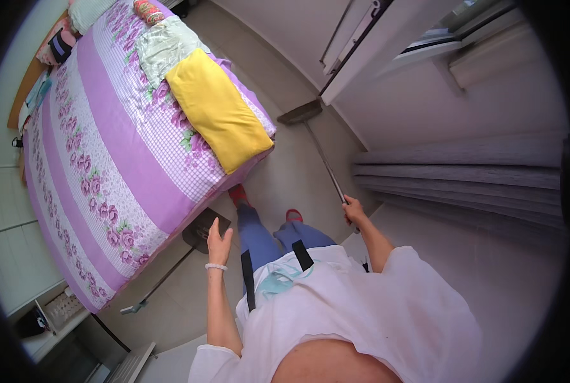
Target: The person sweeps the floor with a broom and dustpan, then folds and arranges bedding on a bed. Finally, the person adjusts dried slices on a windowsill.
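My right hand is closed around the metal handle of a broom. The broom's head rests on the tiled floor near the corner of the wall, beyond the foot of the bed. My left hand is held in the air with thumb and fingers apart and nothing in it. Below it, a dark long-handled dustpan lies on the floor beside the bed, its handle running down and left to a grey-green grip.
The bed with a purple floral cover fills the left, bearing a folded yellow cloth and a pale cloth. Grey curtains hang at the right. An open shelf stands at the lower left. My feet wear red slippers.
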The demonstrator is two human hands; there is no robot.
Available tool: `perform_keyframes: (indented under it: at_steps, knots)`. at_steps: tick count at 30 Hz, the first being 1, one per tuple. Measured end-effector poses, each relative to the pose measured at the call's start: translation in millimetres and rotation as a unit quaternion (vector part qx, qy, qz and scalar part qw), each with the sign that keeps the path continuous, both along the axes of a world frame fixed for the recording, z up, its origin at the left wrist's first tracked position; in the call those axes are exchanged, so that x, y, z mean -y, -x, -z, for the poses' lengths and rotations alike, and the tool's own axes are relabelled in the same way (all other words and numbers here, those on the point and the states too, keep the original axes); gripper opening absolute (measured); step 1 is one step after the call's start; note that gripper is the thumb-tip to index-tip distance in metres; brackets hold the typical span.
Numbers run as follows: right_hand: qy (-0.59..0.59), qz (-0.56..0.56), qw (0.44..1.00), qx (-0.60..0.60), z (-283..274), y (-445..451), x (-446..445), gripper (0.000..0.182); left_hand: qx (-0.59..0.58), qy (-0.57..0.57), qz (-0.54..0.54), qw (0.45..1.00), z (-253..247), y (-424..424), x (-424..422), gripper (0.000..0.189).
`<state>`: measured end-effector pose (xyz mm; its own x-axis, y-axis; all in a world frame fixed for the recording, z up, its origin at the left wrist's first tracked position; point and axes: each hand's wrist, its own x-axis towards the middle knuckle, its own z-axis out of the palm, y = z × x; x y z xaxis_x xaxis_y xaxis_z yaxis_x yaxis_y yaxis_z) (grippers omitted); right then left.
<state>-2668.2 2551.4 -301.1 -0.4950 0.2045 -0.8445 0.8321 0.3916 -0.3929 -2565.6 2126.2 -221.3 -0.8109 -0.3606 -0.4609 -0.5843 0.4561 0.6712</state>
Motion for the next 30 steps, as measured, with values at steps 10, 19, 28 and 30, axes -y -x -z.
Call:
perform_keyframes:
  at_steps: [10,19,28,30]
  knots:
    - [-0.039,-0.024,0.999,0.029,-103.6,-113.8,-81.0,0.048,0.116,-0.011,-0.041,0.992,25.6,-151.8,-38.3,0.053]
    - [-0.385,-0.387,0.826,-0.144,-200.9,-73.1,-163.6,0.036,0.217,-0.076,-0.119,0.966,43.5,-238.1,-13.4,0.053]
    - [-0.452,-0.392,0.799,-0.061,-139.5,-15.9,-118.2,0.032,0.231,-0.119,-0.196,0.945,15.7,-231.5,27.9,0.051]
    - [-0.395,-0.408,0.822,-0.045,-104.4,-20.9,-104.3,0.034,0.214,-0.123,-0.207,0.947,13.1,-240.2,38.3,0.051]
